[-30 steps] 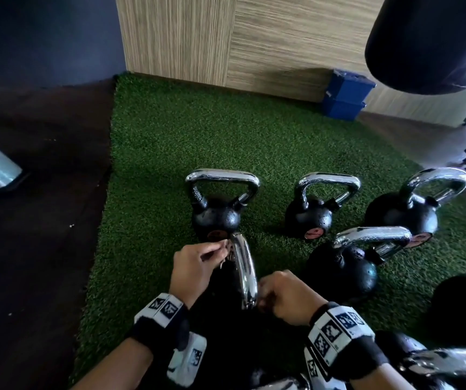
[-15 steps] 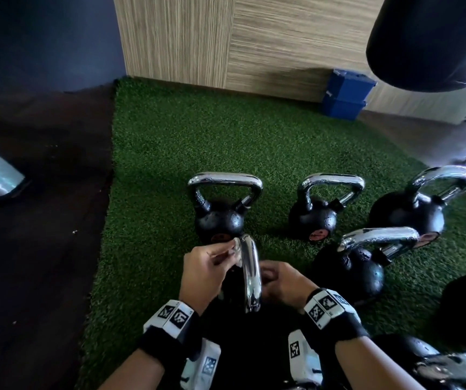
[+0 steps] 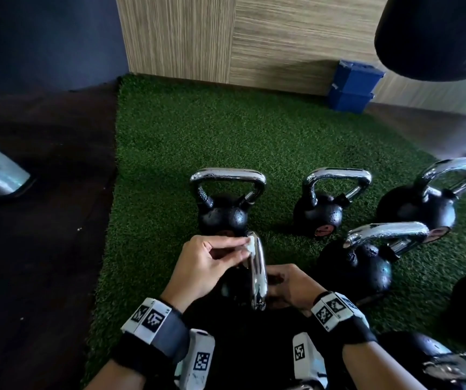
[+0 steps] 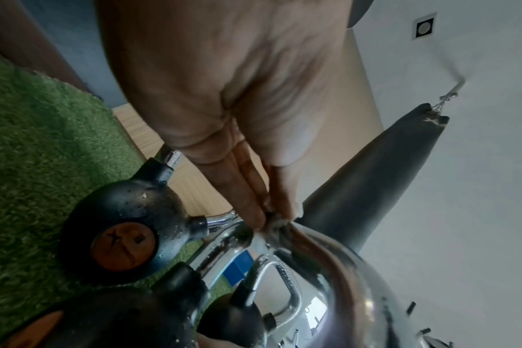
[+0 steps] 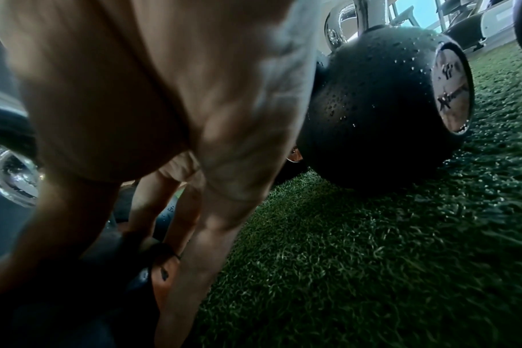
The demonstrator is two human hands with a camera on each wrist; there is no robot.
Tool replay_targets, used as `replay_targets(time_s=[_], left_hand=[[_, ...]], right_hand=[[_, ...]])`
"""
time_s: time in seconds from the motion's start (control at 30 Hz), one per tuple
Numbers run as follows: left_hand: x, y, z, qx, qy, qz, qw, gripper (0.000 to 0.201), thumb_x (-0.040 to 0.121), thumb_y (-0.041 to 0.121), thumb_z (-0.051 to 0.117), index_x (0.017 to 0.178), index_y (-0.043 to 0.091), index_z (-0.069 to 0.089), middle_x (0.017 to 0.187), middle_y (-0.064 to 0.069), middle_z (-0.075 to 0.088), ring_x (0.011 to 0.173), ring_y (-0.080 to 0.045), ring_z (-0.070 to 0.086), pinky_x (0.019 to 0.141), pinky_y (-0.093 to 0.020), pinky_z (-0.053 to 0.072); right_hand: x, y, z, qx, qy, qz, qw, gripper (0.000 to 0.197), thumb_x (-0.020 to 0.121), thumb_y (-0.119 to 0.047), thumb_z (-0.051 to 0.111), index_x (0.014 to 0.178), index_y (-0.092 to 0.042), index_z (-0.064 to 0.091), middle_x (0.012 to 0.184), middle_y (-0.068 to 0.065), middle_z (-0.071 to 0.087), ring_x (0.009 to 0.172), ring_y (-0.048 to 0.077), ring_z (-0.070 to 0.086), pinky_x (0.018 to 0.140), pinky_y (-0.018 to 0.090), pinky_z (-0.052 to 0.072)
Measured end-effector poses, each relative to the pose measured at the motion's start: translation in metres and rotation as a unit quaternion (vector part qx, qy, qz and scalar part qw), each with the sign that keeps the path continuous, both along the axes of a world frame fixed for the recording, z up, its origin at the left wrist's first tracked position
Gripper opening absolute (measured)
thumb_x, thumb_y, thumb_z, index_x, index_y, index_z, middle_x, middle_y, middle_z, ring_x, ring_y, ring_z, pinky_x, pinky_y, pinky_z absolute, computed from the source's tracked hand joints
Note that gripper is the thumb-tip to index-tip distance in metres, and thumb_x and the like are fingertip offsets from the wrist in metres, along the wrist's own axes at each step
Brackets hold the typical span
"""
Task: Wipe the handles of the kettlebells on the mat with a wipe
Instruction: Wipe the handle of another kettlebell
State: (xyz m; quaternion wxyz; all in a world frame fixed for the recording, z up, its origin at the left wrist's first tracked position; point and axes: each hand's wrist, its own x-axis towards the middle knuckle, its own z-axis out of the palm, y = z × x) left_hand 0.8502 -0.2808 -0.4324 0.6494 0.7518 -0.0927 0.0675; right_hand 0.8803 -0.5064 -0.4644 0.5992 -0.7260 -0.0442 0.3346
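Observation:
Several black kettlebells with chrome handles stand on the green turf mat (image 3: 198, 142). The nearest kettlebell (image 3: 234, 288) has its handle (image 3: 258, 274) pointing away from me. My left hand (image 3: 243, 249) pinches a small white wipe (image 3: 251, 244) against the handle's far end; the left wrist view shows the wipe (image 4: 276, 224) pressed on the chrome handle (image 4: 328, 259) by the left hand (image 4: 271, 212). My right hand (image 3: 279, 280) sits low on the right of the handle. In the right wrist view, the right hand (image 5: 164, 247) has thumb and fingers around the kettlebell's dark body.
Other kettlebells stand behind (image 3: 223, 215), (image 3: 319, 212), (image 3: 420, 209) and to the right (image 3: 358, 266). Blue boxes (image 3: 352, 85) sit by the wood wall. A black punching bag (image 3: 434, 35) hangs at upper right. Dark floor (image 3: 43, 220) borders the mat on the left.
My right hand has left the near end of the handle and dropped to its right side, onto the kettlebell. The left hand stays with the wipe at the far end.

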Motion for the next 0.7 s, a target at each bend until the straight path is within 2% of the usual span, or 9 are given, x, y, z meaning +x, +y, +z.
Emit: replay_targets(time_s=[0.13, 0.27, 0.33, 0.43, 0.47, 0.53, 0.6, 0.63, 0.7], left_hand=[[0.003, 0.001, 0.005, -0.01, 0.023, 0.017, 1.0, 0.031, 0.072, 0.044, 0.084, 0.099, 0.031, 0.083, 0.101, 0.015, 0.08, 0.103, -0.002, 0.073, 0.097, -0.019, 0.053], [-0.01, 0.005, 0.0, -0.021, 0.091, -0.103, 0.99, 0.032, 0.068, 0.043, 0.089, 0.095, 0.028, 0.083, 0.09, 0.006, 0.08, 0.089, -0.007, 0.074, 0.089, -0.028, 0.059], [-0.015, 0.007, -0.001, 0.001, 0.087, -0.127, 0.988, 0.035, 0.065, 0.046, 0.091, 0.094, 0.03, 0.083, 0.088, 0.002, 0.08, 0.084, -0.009, 0.074, 0.085, -0.03, 0.061], [-0.023, 0.009, -0.001, -0.006, 0.073, -0.083, 0.994, 0.032, 0.064, 0.042, 0.092, 0.092, 0.029, 0.083, 0.089, -0.001, 0.081, 0.084, -0.016, 0.078, 0.079, -0.032, 0.064], [-0.026, 0.009, -0.003, -0.025, 0.083, -0.077, 0.993, 0.03, 0.064, 0.039, 0.092, 0.09, 0.026, 0.083, 0.087, -0.004, 0.08, 0.08, -0.017, 0.077, 0.075, -0.031, 0.064], [-0.036, 0.007, -0.007, -0.057, 0.114, -0.104, 0.986, 0.026, 0.063, 0.029, 0.094, 0.085, 0.022, 0.082, 0.082, -0.009, 0.079, 0.072, -0.016, 0.075, 0.068, -0.026, 0.06], [-0.046, 0.006, -0.01, -0.054, 0.118, -0.132, 0.983, 0.024, 0.065, 0.024, 0.095, 0.085, 0.022, 0.082, 0.081, -0.005, 0.079, 0.072, -0.012, 0.075, 0.067, -0.02, 0.057], [-0.049, 0.006, -0.012, -0.041, 0.107, -0.13, 0.985, 0.024, 0.066, 0.023, 0.096, 0.086, 0.021, 0.082, 0.084, -0.003, 0.08, 0.076, -0.011, 0.077, 0.07, -0.018, 0.057], [-0.053, 0.006, -0.015, -0.025, 0.087, -0.103, 0.991, 0.024, 0.068, 0.024, 0.096, 0.088, 0.02, 0.084, 0.088, -0.001, 0.081, 0.083, -0.014, 0.078, 0.076, -0.019, 0.057]], right_hand=[[0.0, 0.003, 0.002, -0.008, -0.019, 0.012, 1.0, 0.028, 0.086, -0.011, 0.077, 0.107, -0.029, 0.079, 0.089, -0.001, 0.077, 0.076, 0.014, 0.072, 0.063, 0.027, 0.058], [0.001, -0.001, 0.001, -0.01, -0.028, 0.017, 0.999, 0.027, 0.087, -0.003, 0.075, 0.096, -0.028, 0.081, 0.086, -0.001, 0.077, 0.075, 0.013, 0.072, 0.065, 0.027, 0.056], [0.0, -0.001, 0.001, -0.008, -0.031, 0.019, 0.999, 0.025, 0.085, -0.008, 0.078, 0.101, -0.027, 0.08, 0.092, 0.004, 0.078, 0.081, 0.017, 0.071, 0.072, 0.032, 0.058], [0.001, 0.002, 0.0, -0.021, -0.051, 0.021, 0.998, 0.028, 0.083, -0.016, 0.081, 0.109, -0.029, 0.078, 0.106, 0.008, 0.078, 0.09, 0.019, 0.071, 0.082, 0.039, 0.057], [0.002, 0.003, 0.0, -0.023, -0.05, 0.019, 0.998, 0.028, 0.083, -0.016, 0.082, 0.108, -0.028, 0.078, 0.104, 0.007, 0.078, 0.089, 0.018, 0.072, 0.079, 0.038, 0.058], [0.003, 0.003, 0.002, -0.02, -0.036, 0.017, 0.999, 0.023, 0.08, -0.012, 0.083, 0.097, -0.027, 0.08, 0.089, 0.001, 0.078, 0.078, 0.012, 0.072, 0.065, 0.029, 0.057], [0.003, 0.003, 0.005, -0.018, -0.026, 0.028, 0.999, 0.019, 0.078, -0.011, 0.08, 0.085, -0.029, 0.081, 0.073, -0.006, 0.074, 0.062, 0.005, 0.068, 0.053, 0.019, 0.052], [0.003, 0.002, 0.005, -0.017, -0.025, 0.032, 0.999, 0.02, 0.079, -0.011, 0.079, 0.083, -0.03, 0.08, 0.07, -0.008, 0.073, 0.058, 0.003, 0.066, 0.05, 0.017, 0.05], [0.002, 0.003, 0.003, -0.03, -0.032, 0.032, 0.999, 0.02, 0.08, -0.013, 0.081, 0.086, -0.032, 0.08, 0.073, -0.008, 0.074, 0.062, 0.003, 0.067, 0.053, 0.018, 0.052]])
